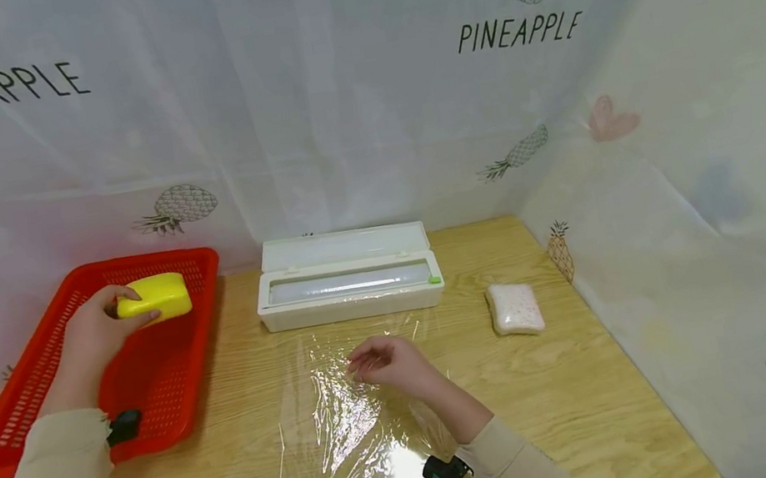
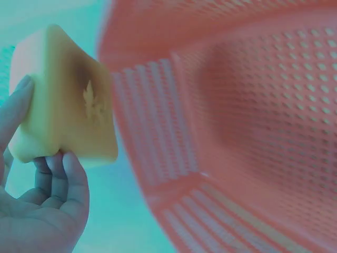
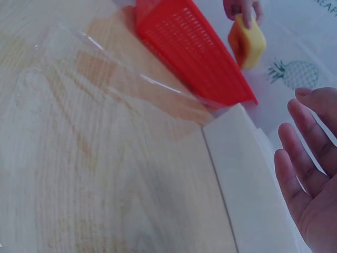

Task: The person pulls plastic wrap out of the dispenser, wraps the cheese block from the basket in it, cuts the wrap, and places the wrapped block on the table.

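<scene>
My left hand (image 1: 93,334) grips a yellow bar of soap (image 1: 166,295) above the red plastic basket (image 1: 209,361), thumb on one side and fingers on the other. A plant design marks the soap's face in the left wrist view. Over a sheet of clear plastic wrap (image 1: 341,423) laid on the table, my right hand (image 1: 390,364) hovers with relaxed fingers and nothing in its grasp. Just behind the sheet stands a white plastic wrap dispenser (image 1: 352,307), its lid raised and the roll visible inside.
To the right on the wooden table (image 1: 577,401) lies a pale speckled bar (image 1: 515,308) with a shiny surface. A pineapple-print curtain (image 1: 331,112) hangs along the back and right edges of the table.
</scene>
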Motion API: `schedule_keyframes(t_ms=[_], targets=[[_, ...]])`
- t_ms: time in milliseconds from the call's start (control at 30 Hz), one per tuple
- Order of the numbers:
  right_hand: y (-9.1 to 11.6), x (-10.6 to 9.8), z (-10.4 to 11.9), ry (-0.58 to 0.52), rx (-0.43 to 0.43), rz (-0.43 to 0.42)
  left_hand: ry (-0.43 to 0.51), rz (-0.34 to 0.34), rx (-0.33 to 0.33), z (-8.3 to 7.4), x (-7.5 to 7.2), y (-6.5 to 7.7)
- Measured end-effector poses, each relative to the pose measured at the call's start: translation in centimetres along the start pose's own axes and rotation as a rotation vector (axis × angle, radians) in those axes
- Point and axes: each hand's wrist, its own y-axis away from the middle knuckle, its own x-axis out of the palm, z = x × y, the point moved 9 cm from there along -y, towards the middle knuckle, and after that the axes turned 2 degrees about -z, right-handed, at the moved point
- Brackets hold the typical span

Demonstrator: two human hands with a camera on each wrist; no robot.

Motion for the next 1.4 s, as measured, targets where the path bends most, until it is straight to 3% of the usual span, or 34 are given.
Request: schedule_keyframes(t_ms=[267, 433, 600, 700, 800, 967, 1100, 1167, 1233, 1300, 1400], targets=[[0.1, -1.2, 1.0, -0.025, -0.045, -0.038, 0.081, -0.075, 0.134, -7.1, 0.7, 2.5], [0.3, -1.9, 0.9, -0.088, -0.052, -0.084, 0.131, -0.087, 0.252, -11.0, 3.2, 5.2], [0.6, -2.7, 0.0, -0.137, -0.027, -0.149, 0.198, -0.064, 0.331, -13.3, 6.3, 7.4], [0.6, -3.3, -1.7, -0.159, -0.024, -0.186, 0.241, -0.021, 0.428, -14.5, 8.3, 8.7], [0.6, -3.8, -2.8, -0.187, -0.087, -0.172, 0.279, 0.056, 0.551, -15.7, 10.5, 9.9], [1.1, -3.6, -2.0, -0.235, -0.23, -0.003, 0.338, 0.217, 0.665, -16.9, 13.6, 11.4], [1.9, -3.0, -2.3, -0.23, -0.212, 0.12, 0.377, 0.324, 0.728, -17.4, 15.6, 12.4], [2.5, -2.9, -2.8, -0.216, -0.173, 0.144, 0.386, 0.349, 0.731, -17.4, 16.6, 12.7], [3.0, -3.0, -3.6, -0.205, -0.125, 0.135, 0.403, 0.354, 0.69, -17.0, 17.6, 12.8], [3.5, -3.3, -4.4, -0.203, -0.09, 0.093, 0.441, 0.337, 0.617, -16.4, 18.5, 12.9], [4.1, -3.9, -5.9, -0.182, -0.038, -0.012, 0.579, 0.315, 0.46, -15.1, 19.9, 13.1]])
